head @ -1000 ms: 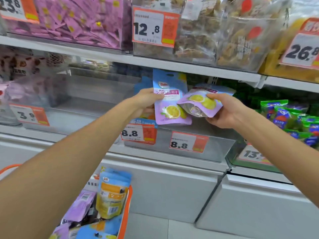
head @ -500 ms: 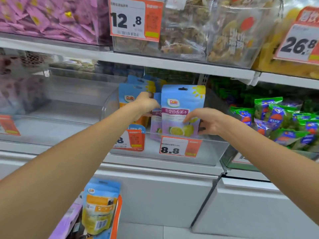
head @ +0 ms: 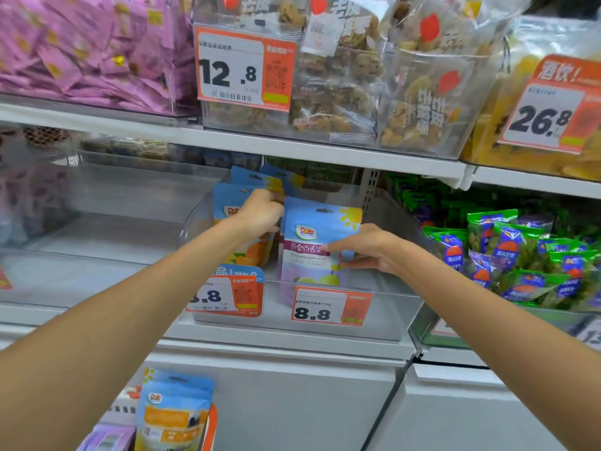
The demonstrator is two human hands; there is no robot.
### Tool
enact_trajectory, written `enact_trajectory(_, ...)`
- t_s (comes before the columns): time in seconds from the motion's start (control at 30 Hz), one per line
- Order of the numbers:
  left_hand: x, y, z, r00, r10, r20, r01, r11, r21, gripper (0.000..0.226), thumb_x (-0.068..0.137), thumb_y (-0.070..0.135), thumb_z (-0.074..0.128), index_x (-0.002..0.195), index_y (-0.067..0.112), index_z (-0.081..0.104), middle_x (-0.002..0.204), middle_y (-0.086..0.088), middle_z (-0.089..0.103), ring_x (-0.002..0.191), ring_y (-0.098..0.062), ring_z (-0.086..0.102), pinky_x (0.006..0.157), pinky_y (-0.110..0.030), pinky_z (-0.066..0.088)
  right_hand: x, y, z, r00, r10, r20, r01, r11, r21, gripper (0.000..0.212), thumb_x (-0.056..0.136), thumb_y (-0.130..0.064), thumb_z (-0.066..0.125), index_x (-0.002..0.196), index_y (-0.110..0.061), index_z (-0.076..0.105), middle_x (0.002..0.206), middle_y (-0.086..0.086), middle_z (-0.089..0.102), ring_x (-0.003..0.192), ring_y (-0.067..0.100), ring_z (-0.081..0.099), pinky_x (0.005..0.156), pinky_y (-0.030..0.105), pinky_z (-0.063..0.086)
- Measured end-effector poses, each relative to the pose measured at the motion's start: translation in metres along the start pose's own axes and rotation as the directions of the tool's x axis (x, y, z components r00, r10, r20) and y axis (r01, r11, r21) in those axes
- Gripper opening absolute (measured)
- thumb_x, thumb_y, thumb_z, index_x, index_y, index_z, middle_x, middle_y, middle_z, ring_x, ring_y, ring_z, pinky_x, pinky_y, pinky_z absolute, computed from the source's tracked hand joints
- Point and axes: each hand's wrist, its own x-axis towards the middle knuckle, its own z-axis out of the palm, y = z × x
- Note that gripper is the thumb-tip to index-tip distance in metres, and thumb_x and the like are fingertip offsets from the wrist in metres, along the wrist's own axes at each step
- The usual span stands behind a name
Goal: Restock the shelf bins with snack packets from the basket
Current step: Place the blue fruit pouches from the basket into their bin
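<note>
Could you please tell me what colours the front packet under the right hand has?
The front packet is light blue on top and purple below, with a yellow sun; the head view shows it best.

left arm (head: 107,323): bare, no sleeve; right arm (head: 487,320): bare, no sleeve; wrists: nothing worn
</note>
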Motion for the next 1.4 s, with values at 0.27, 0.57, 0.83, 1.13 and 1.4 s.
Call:
enact_trajectory(0.27, 0.002, -0.001, -0.021, 0.891, 0.454, -0.014, -0.164, 0.35, 0.922, 0.067, 0.08, 0.012, 0.067, 0.14, 0.018, 0.038, 0.139, -0.011, 0.043, 0.129, -0.031, 0.036, 0.098, -0.037, 0.034, 0.037, -0.022, -0.015, 0.979, -0.031, -0.202, 0.055, 0.992, 0.112, 0.036, 0.093, 0.004, 0.051, 0.129, 0.0, 0.051, 0.133, 0.014, 0.054, 0.123, 0.025, 0.052, 0.09, 0.032, 0.046)
enact_trajectory(0.57, 0.003, -0.005, -0.025, 0.945, 0.321, -0.063, -0.069, 0.382, 0.922, 0.054, 0.08, 0.012, 0.067, 0.129, 0.008, 0.045, 0.125, -0.017, 0.052, 0.115, -0.035, 0.049, 0.085, -0.037, 0.044, 0.107, -0.011, -0.023, 0.969, -0.049, -0.244, 0.033, 0.997, -0.07, 0.054, 0.077, -0.001, 0.071, 0.128, -0.002, 0.052, 0.13, 0.011, 0.055, 0.119, 0.027, 0.054, 0.099, 0.041, 0.048)
enact_trajectory(0.83, 0.006, -0.006, -0.027, 0.942, 0.332, -0.05, -0.074, 0.35, 0.934, 0.065, 0.079, 0.015, 0.07, 0.136, 0.013, 0.04, 0.129, -0.017, 0.051, 0.118, -0.036, 0.048, 0.092, -0.039, 0.042, 0.065, -0.019, -0.009, 0.924, -0.349, -0.158, -0.087, 0.21, -0.974, 0.038, 0.085, -0.02, 0.065, 0.121, -0.012, 0.055, 0.122, 0.007, 0.059, 0.114, 0.027, 0.058, 0.084, 0.032, 0.047)
enact_trajectory(1.13, 0.012, -0.008, -0.032, 0.934, 0.355, -0.04, -0.084, 0.328, 0.941, 0.065, 0.081, 0.023, 0.071, 0.136, 0.012, 0.039, 0.127, -0.016, 0.052, 0.116, -0.033, 0.048, 0.091, -0.036, 0.039, 0.071, -0.007, 0.028, 0.631, -0.457, 0.627, 0.326, -0.578, -0.748, 0.063, 0.094, -0.009, 0.045, 0.149, -0.029, 0.019, 0.152, 0.009, 0.031, 0.13, 0.032, 0.042, 0.088, 0.042, 0.048)
enact_trajectory(1.4, 0.019, -0.013, -0.036, 0.933, 0.36, -0.004, -0.115, 0.31, 0.944, 0.064, 0.08, 0.018, 0.07, 0.136, 0.012, 0.038, 0.124, -0.015, 0.053, 0.114, -0.033, 0.048, 0.087, -0.035, 0.04, 0.099, -0.001, 0.007, 0.786, -0.272, 0.555, 0.335, -0.567, -0.753, 0.04, 0.102, -0.02, 0.034, 0.141, -0.017, 0.036, 0.143, 0.013, 0.041, 0.126, 0.033, 0.045, 0.099, 0.041, 0.044)
